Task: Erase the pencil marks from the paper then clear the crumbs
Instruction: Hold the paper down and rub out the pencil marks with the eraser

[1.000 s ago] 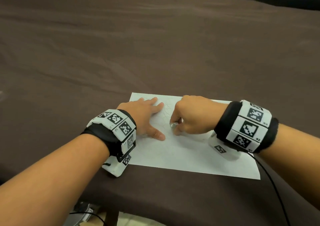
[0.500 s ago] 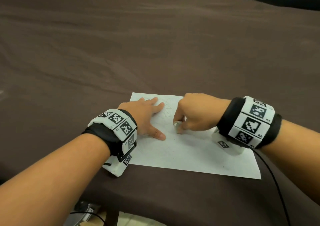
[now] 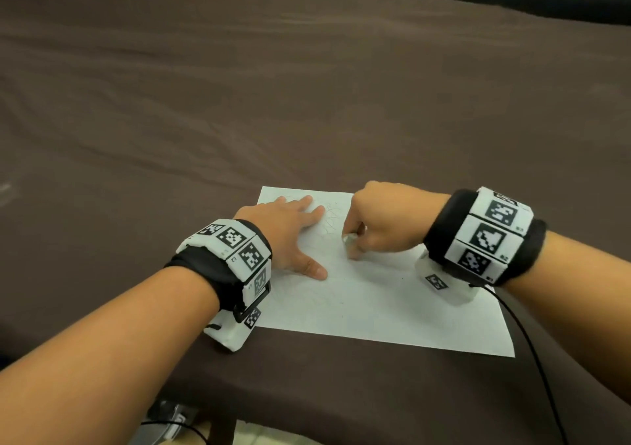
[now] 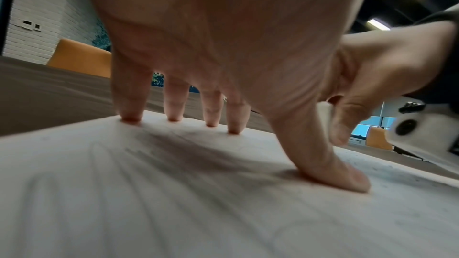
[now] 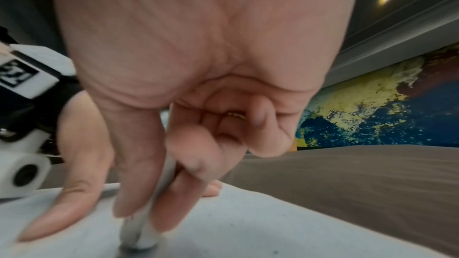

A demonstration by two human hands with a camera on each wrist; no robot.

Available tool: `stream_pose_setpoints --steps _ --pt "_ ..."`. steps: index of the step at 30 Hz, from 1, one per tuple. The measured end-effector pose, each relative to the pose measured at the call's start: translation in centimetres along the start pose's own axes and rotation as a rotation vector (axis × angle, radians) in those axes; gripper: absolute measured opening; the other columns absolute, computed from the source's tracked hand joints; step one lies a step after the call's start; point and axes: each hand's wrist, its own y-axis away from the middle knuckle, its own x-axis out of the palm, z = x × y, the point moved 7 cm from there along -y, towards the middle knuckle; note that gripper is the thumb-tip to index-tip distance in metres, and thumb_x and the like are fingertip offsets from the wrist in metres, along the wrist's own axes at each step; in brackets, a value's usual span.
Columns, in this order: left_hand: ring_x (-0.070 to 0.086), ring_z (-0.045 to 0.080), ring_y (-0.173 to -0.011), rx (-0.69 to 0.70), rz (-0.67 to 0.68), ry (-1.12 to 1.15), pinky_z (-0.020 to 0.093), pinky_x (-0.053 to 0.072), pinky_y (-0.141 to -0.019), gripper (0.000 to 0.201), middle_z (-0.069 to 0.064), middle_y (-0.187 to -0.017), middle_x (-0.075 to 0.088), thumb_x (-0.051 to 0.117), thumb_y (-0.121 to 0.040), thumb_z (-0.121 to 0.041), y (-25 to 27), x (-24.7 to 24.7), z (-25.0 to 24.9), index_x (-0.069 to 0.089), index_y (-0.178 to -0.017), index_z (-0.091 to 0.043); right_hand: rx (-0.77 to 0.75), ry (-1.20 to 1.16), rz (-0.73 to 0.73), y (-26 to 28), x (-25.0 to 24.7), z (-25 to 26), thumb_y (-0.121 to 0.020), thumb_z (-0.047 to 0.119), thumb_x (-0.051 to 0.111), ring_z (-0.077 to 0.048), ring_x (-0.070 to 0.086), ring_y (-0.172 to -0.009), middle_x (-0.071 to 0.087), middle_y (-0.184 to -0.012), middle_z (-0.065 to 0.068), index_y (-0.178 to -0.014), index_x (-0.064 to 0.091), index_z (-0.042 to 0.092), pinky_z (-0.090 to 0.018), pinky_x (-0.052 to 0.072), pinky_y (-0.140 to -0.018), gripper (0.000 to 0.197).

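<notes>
White rectangular paper sheet (image 3: 375, 308) lies flat at near edge of worktop w/ dark brown cloth (image 3: 307, 103). Left hand (image 3: 290, 236) spread wide, fingers straight, tips & thumb pressing sheet's left part. Right hand (image 3: 382, 222) curled, thumb & fingers pinching small white eraser (image 3: 350, 240), its lower end touching paper approx. mid-sheet. Faint pencil scribbles (image 3: 329, 217) btwn the hands; tiny dark crumbs (image 3: 403, 278) scattered on sheet.
</notes>
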Motion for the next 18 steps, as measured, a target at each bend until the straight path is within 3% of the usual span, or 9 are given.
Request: stream_pose_setpoints --steps 5,11,15,18 --pt "0.0 0.016 -0.152 0.008 -0.006 -0.002 0.049 0.02 -0.119 0.114 -0.02 -0.162 -0.01 0.057 -0.067 -0.086 -0.2 0.1 0.1 -0.003 -0.154 -0.044 -0.048 0.045 -0.008 0.6 0.8 1.1 -0.087 0.035 0.06 -0.024 0.065 -0.079 0.074 -0.083 0.0 -0.091 0.076 0.016 -0.041 0.059 -0.074 0.026" --pt "0.013 0.014 -0.15 0.007 -0.057 -0.031 0.043 0.026 -0.117 0.107 -0.019 -0.163 0.001 0.058 -0.07 -0.083 0.1 -0.9 -0.4 0.007 -0.155 -0.044 -0.173 -0.011 0.155 2.8 3.0 3.7 -0.092 0.038 0.059 -0.019 0.064 -0.074 0.073 -0.081 0.001 -0.091 0.075 0.017 -0.039 0.058 -0.075 0.027" --pt "0.022 0.016 -0.147 0.02 -0.071 -0.042 0.045 0.034 -0.112 0.106 -0.017 -0.163 0.007 0.061 -0.069 -0.082 0.2 -1.1 -0.6 0.013 -0.154 -0.042 -0.045 -0.031 0.097 0.8 1.4 1.6 -0.088 0.036 0.066 -0.019 0.066 -0.086 0.075 -0.09 0.007 -0.098 0.079 0.025 -0.04 0.058 -0.08 0.019" --pt "0.021 0.016 -0.147 0.029 -0.072 -0.036 0.045 0.035 -0.111 0.106 -0.016 -0.163 0.007 0.062 -0.07 -0.08 0.2 -1.1 -0.5 0.012 -0.154 -0.041 0.058 -0.029 0.033 -1.9 -0.7 -1.1 -0.086 0.032 0.072 -0.022 0.066 -0.083 0.072 -0.082 0.005 -0.091 0.08 0.026 -0.041 0.059 -0.076 0.012"
